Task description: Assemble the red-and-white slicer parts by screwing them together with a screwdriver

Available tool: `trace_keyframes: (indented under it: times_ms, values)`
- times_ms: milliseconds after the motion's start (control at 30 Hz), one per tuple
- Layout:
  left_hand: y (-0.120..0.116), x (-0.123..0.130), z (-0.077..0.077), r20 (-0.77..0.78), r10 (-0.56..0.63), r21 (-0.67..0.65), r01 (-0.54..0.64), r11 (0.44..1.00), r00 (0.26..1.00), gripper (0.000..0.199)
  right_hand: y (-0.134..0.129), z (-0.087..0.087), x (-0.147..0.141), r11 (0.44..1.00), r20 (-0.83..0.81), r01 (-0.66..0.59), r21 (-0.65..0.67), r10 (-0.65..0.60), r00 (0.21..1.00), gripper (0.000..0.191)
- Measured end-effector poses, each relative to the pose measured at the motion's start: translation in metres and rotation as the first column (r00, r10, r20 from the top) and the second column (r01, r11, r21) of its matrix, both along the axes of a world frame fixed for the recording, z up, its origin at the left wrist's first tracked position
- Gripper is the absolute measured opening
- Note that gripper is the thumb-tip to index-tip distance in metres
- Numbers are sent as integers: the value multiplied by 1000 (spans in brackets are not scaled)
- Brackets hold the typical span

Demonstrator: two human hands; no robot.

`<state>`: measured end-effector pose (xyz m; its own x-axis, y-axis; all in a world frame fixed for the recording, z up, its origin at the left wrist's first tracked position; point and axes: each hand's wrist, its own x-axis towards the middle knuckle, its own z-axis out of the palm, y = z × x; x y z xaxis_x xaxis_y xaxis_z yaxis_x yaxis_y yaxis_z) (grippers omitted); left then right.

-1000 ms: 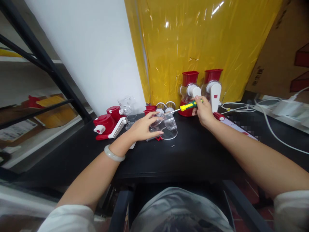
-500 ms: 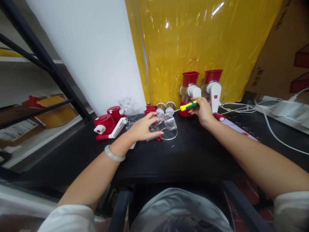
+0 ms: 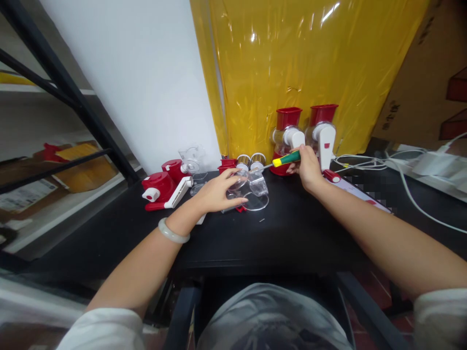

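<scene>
My left hand (image 3: 221,191) is closed around a clear plastic housing (image 3: 258,184), steadying it just above or on the black table; I cannot tell which. Its round rim points toward me. In my right hand (image 3: 308,167) is a screwdriver (image 3: 288,158) with a green and yellow handle, gripped near the handle's end. The metal shaft slants left and down, its tip at the top of the clear housing. What the tip touches is too small to make out. A small metal pin or screw (image 3: 261,220) lies on the table in front of the housing.
Two upright red and white rotary graters (image 3: 288,133) stand behind my right hand. Two drum blades (image 3: 258,160) and a red hopper (image 3: 227,165) sit behind the housing. Red bases (image 3: 158,187) and a white crank handle (image 3: 179,193) lie left; cables (image 3: 361,163) run right.
The screwdriver's handle has turned in my right hand, showing more green and less yellow. My left hand and the clear housing stay in place.
</scene>
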<state>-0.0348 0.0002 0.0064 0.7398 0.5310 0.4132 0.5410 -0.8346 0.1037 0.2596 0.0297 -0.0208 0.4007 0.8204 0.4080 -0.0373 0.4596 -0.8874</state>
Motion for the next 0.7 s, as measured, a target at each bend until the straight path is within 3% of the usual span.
trace_keyframes:
  times_ms: [333, 700]
  values:
    - [0, -1, 0, -5, 2, 4, -2, 1000, 1000, 61, 1, -2, 3, 1000, -10, -9, 7, 9, 1000, 23]
    - [0, 0, 0, -5, -5, 10, 5, 1000, 1000, 61, 0, -2, 0, 1000, -20, 11, 11, -11, 1000, 30]
